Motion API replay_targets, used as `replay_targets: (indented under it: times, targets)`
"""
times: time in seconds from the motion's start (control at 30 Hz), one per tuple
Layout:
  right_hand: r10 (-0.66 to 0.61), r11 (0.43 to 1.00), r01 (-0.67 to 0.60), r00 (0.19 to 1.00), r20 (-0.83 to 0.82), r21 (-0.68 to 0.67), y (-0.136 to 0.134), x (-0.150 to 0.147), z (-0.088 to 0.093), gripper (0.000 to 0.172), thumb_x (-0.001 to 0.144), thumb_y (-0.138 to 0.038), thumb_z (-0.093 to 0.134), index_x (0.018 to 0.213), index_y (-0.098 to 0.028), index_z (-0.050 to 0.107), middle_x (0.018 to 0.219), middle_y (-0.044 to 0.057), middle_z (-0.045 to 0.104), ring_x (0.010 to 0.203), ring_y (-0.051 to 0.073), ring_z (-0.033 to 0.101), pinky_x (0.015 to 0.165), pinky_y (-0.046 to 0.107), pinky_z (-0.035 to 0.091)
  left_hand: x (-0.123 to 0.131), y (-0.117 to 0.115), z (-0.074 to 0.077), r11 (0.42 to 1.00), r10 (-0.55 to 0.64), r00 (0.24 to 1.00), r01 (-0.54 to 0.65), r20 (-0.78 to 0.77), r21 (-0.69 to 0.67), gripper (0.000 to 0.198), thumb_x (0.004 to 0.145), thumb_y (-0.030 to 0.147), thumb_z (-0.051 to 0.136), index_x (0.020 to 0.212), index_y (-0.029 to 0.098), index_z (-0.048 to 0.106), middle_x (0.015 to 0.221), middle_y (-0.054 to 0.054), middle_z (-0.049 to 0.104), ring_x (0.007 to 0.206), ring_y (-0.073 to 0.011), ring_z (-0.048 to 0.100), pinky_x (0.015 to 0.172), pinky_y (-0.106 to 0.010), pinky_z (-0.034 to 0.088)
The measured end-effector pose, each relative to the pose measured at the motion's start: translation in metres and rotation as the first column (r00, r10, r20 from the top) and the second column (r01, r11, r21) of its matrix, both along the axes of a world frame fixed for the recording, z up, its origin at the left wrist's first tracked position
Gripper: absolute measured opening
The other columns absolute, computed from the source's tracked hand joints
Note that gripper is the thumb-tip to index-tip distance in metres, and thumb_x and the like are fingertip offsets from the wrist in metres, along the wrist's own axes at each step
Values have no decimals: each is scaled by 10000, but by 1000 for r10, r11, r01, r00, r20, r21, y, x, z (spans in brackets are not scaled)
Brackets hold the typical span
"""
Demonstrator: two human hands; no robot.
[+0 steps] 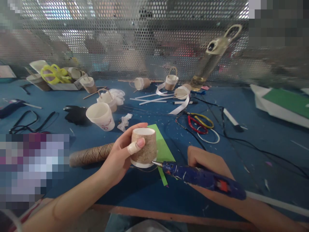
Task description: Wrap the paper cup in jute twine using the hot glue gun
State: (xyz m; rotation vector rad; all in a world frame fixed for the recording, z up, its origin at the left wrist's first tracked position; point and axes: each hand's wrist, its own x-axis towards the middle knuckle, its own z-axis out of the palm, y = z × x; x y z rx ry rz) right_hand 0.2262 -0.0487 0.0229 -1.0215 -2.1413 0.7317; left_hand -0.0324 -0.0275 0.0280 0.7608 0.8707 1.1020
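A small white cup wrapped in brown twine [144, 148] is in my left hand [125, 151], whose fingers go round it from the left, with tape on the thumb. My right hand [212, 164] is closed round a blue glue gun [200, 177]. The gun's metal tip touches or nearly touches the cup's lower right side, near the bare white band. Behind the cup lies green paper [165, 145]. A cone of brown twine [93, 154] rests on its side, left of my left wrist.
A white paper cup [100, 116] and small twine-handled baskets [171, 82] stand farther back. A bottle [207, 64] leans near the perforated metal screen [135, 42]. Scissors with yellow handles [55, 74] are at back left. Black cables [263, 149] cross the right side.
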Motion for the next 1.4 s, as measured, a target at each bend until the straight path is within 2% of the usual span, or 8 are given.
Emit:
replay_targets:
  times: [0.23, 0.57, 0.73, 0.97, 1.17, 1.4]
  targets:
    - [-27, 1000, 27, 1000, 16, 14, 0, 0, 0, 297, 780, -109, 635, 712, -236, 376, 670, -57, 426, 526, 94, 392, 486, 259, 262, -1, -1, 3, 999, 3, 1000, -2, 21, -42, 409, 817, 393, 755, 1213, 290, 740, 1192, -57, 731, 973, -247, 667, 731, -295, 550]
    - [-86, 996, 85, 996, -34, -38, 0, -1, 0, 298, 754, -106, 651, 697, -238, 390, 672, -40, 446, 541, 118, 396, 501, 297, 246, -2, -1, 4, 998, 32, 999, -30, 40, -46, 515, 824, 407, 721, 1316, 255, 686, 1230, -80, 746, 1116, -313, 668, 807, -334, 547]
    - [-78, 997, 77, 997, -19, -20, 2, 0, -1, 315, 766, -107, 653, 702, -242, 376, 660, -38, 440, 524, 119, 377, 490, 299, 238, -3, 0, 3, 999, 30, 996, -28, 78, -29, 465, 852, 423, 690, 1283, 249, 702, 1229, -79, 750, 1131, -293, 667, 855, -339, 548]
    - [-81, 996, 80, 996, -26, -32, 0, 0, -2, 296, 754, -102, 634, 704, -238, 375, 672, -40, 442, 538, 115, 397, 498, 294, 249, -2, 0, 4, 999, 33, 999, -33, 42, -16, 458, 822, 415, 728, 1251, 254, 721, 1210, -79, 760, 1125, -300, 674, 824, -332, 547]
    - [-6, 1000, 6, 1000, -6, 3, 0, 0, 0, 302, 740, -101, 634, 707, -238, 367, 670, -48, 435, 530, 107, 402, 488, 272, 261, -1, 0, 4, 1000, 2, 998, 0, 65, -26, 424, 837, 395, 717, 1239, 262, 734, 1201, -70, 769, 1064, -271, 695, 800, -311, 544]
    - [-35, 999, 35, 999, -12, 11, 1, 1, 0, 301, 761, -102, 633, 706, -242, 372, 659, -42, 449, 520, 114, 397, 479, 284, 259, -1, 0, 6, 1000, 14, 997, -12, 73, -19, 452, 840, 430, 700, 1237, 216, 734, 1220, -109, 759, 1056, -315, 689, 819, -371, 535]
